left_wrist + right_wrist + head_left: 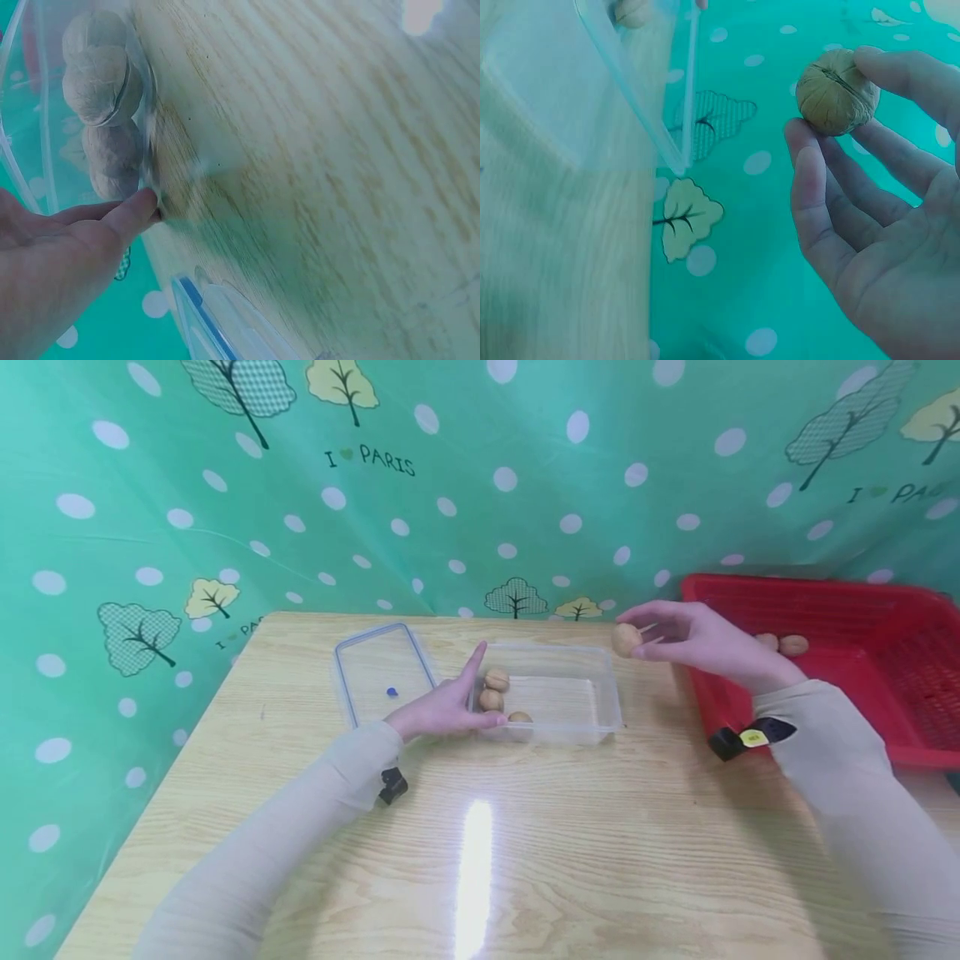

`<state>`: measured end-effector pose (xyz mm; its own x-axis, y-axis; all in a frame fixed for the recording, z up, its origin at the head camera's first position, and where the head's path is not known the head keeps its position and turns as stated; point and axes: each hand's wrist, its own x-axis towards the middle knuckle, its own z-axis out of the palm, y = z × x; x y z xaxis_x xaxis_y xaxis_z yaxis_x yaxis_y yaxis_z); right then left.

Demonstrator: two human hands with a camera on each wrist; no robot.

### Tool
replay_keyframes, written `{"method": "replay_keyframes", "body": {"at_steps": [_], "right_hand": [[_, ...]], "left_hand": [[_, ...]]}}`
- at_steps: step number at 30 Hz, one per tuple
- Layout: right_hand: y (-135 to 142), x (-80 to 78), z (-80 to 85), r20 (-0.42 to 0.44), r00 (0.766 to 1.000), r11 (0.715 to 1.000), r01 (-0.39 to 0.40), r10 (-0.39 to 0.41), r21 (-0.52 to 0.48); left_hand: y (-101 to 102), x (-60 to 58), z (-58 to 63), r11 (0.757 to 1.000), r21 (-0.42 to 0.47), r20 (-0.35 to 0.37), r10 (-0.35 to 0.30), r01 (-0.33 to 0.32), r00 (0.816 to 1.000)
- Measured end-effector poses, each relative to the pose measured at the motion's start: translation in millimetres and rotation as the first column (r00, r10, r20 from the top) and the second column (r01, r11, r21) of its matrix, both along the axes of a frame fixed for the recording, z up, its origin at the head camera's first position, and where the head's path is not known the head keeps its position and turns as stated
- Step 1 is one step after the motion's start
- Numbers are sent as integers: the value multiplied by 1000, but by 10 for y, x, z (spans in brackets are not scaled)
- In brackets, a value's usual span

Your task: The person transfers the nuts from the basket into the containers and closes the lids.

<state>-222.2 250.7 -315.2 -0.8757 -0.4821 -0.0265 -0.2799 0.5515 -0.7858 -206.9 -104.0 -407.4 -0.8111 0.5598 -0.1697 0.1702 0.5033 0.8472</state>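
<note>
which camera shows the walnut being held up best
The right wrist view: the held walnut is large there, its seam plain. The head view shows it small; the left wrist view shows other walnuts, not this one.

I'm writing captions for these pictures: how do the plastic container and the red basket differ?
The plastic container is colourless and see-through; the red basket is solid red. The plastic container is clearly smaller than the red basket. Three walnuts show in the plastic container, while two show in the red basket, one partly hidden. Both are open at the top and hold walnuts.
</note>
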Motion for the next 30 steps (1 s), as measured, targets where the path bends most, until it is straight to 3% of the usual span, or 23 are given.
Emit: {"method": "replay_keyframes", "body": {"at_steps": [13,24,30], "right_hand": [[-247,-12,-156,110,994,1000,-16,19,-25],[-468,-29,-307,36,987,984,-153,157,-87],[-573,-23,-464,66,979,977,-184,191,-106]], "left_hand": [[-14,-3,-9,1000,17,13,-7,7,1000],[-25,8,-11,1000,1,-30,-4,4,1000],[-15,1,-43,1000,26,-26,-12,12,1000]]}}
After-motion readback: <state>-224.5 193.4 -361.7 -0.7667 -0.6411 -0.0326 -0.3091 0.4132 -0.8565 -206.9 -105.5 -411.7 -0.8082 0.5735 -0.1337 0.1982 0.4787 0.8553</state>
